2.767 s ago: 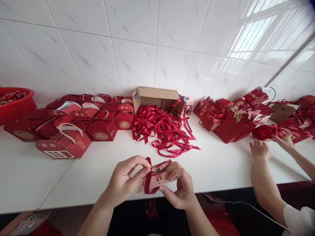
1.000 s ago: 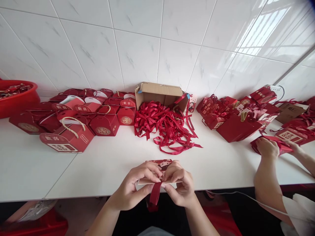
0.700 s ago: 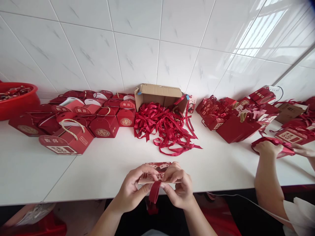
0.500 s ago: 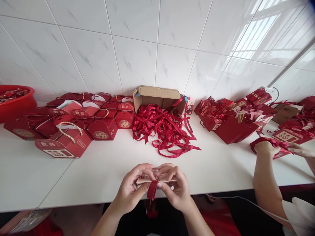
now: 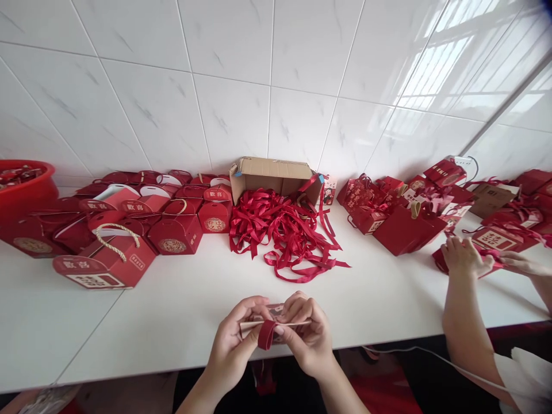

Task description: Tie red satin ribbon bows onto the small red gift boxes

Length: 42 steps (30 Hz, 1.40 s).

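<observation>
Between my two hands, at the table's front edge, is a small pale printed box (image 5: 278, 311) with a looped red ribbon handle (image 5: 266, 335) toward me. My left hand (image 5: 235, 333) grips the box's left side, its thumb beside the ribbon loop. On the other side my right hand (image 5: 306, 333) is closed on the box, thumb at the foot of the loop and fingers bent over the top. My fingers hide much of the box. Beyond my hands lies a heap of loose red ribbons (image 5: 280, 221), spilling from a cardboard box (image 5: 276, 168) on its side.
Several red gift boxes (image 5: 175, 236) with rope handles stand at left, near a red basin (image 5: 30, 190). More red boxes (image 5: 407, 230) sit at right. There a co-worker's hands (image 5: 468, 256) work on a red box with ribbon. A white tiled wall (image 5: 233, 115) backs the white table (image 5: 172, 322).
The whole view has shifted slightly. My hands keep hold of the small box, and my right fingers have moved a little over its top. The co-worker's near hand has lifted and opened somewhat.
</observation>
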### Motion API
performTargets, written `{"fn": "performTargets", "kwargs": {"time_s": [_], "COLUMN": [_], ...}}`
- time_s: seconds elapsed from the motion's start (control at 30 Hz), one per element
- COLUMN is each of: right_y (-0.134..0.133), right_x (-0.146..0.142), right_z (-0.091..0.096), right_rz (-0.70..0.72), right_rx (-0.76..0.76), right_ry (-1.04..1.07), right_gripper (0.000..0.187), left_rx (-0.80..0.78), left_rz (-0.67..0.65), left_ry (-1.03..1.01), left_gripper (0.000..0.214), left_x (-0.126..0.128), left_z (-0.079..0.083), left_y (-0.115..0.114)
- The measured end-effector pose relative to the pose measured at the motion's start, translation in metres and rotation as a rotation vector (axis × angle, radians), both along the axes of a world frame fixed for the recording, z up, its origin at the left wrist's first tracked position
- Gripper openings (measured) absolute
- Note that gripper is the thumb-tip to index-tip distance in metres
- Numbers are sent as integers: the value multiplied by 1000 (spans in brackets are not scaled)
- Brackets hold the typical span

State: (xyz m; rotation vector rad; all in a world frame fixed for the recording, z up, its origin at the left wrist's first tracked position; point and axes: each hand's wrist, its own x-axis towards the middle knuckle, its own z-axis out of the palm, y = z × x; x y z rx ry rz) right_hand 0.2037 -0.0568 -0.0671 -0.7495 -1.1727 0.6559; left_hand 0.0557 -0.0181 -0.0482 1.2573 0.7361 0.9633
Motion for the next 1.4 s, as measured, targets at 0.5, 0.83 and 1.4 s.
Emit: {"fn": "performTargets", "kwargs": {"time_s": [0.5, 0.83, 1.4], "right_y": [-41, -22, -37], "right_x": [95, 236, 155], "right_z": [-51, -76, -118], "right_rz": [12, -1157, -1109], "right_rx": [-592, -1213, -1038], "right_ry": [-345, -852, -1007], "right_gripper": [66, 71, 75], "left_rx": [462, 996, 673], "left_rz": [-32, -5, 1024], "left_ry": [561, 1049, 963], "left_gripper": [47, 40, 69], "left_x": [-15, -21, -175], "left_z": [-56, -94, -14], "left_y": [20, 28, 97]}}
